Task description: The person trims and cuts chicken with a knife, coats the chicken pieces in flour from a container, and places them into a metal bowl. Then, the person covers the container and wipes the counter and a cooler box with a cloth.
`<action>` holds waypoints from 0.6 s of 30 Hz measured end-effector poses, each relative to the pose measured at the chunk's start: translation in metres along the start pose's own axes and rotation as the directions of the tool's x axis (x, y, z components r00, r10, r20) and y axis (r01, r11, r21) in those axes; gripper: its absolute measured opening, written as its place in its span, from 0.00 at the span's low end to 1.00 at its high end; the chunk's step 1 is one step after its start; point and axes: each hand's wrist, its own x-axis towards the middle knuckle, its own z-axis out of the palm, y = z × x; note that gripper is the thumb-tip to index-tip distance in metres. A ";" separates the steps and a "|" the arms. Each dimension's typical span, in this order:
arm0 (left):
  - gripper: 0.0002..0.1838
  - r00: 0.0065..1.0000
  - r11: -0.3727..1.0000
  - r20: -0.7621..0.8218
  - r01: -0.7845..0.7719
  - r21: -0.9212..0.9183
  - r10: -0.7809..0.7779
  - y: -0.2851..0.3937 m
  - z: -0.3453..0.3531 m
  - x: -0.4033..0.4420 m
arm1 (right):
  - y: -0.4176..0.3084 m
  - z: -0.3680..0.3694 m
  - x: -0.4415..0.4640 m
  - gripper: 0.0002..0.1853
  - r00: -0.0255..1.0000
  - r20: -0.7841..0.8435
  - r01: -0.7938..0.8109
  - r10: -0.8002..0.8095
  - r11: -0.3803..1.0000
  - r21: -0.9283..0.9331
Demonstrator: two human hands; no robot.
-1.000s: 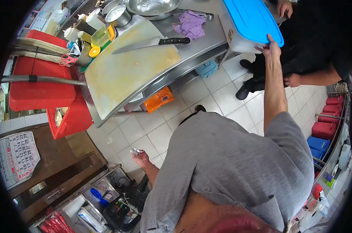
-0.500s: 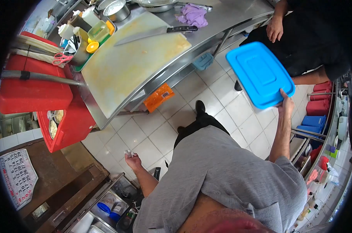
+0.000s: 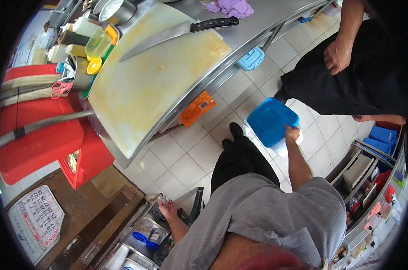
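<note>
My right hand (image 3: 292, 134) grips the edge of a plastic food container with a blue lid (image 3: 270, 120). Its pale body shows below the lid, and it hangs over the tiled floor in front of my legs. What the container holds is hidden. Low on the left, my left hand (image 3: 167, 209) is empty, its fingers apart and whitish stuff on their tips. It is beside a metal counter with blue-lidded tubs (image 3: 142, 236).
A large knife (image 3: 159, 40) lies on the cutting board (image 3: 145, 90), its handle over the steel table. A co-worker's hand (image 3: 337, 56) hangs at upper right. Red cooler boxes (image 3: 37, 144) stand left; an orange packet (image 3: 197, 109) is below the table edge.
The blue-lidded container has moved down and left with my right hand, away from the co-worker's arm that reached behind it. My left hand has come closer to the counter. The view has shifted.
</note>
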 end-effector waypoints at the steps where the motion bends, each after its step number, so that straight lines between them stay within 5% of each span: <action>1: 0.12 1.000 1.000 0.031 -0.005 0.024 0.005 0.000 -0.002 0.003 | -0.015 0.019 -0.006 0.22 1.000 0.006 0.005 -0.005 0.999 0.043; 3: 0.09 1.000 0.998 0.021 -0.006 0.064 0.005 0.000 0.005 0.006 | -0.050 0.056 -0.013 0.20 0.997 0.040 0.061 -0.064 0.994 0.086; 5: 0.08 0.985 0.992 -0.169 -0.022 0.126 0.044 0.001 0.025 -0.003 | -0.092 0.086 -0.022 0.18 0.993 0.090 0.055 -0.073 0.980 0.190; 9: 0.09 0.998 0.995 0.056 -0.044 0.088 0.039 0.002 0.022 -0.007 | -0.154 0.144 -0.036 0.13 0.952 0.293 -0.097 -0.088 0.821 0.563; 10: 0.09 0.997 0.995 0.063 -0.057 0.081 0.052 -0.001 0.017 -0.003 | -0.164 0.164 -0.040 0.12 0.961 0.241 -0.050 -0.132 0.779 0.625; 15: 0.10 0.976 0.997 0.207 -0.076 0.030 0.068 -0.002 -0.028 0.005 | -0.207 0.266 -0.033 0.17 0.902 0.415 -0.232 -0.114 0.683 0.692; 17: 0.11 0.975 0.996 0.209 -0.084 0.014 0.079 -0.008 -0.030 0.012 | -0.225 0.316 -0.020 0.23 0.979 0.203 -0.096 0.005 0.893 0.440; 18: 0.10 0.994 0.993 -0.038 -0.103 0.058 0.106 -0.009 -0.028 0.010 | -0.229 0.319 -0.013 0.27 0.950 0.299 -0.250 0.092 0.796 0.551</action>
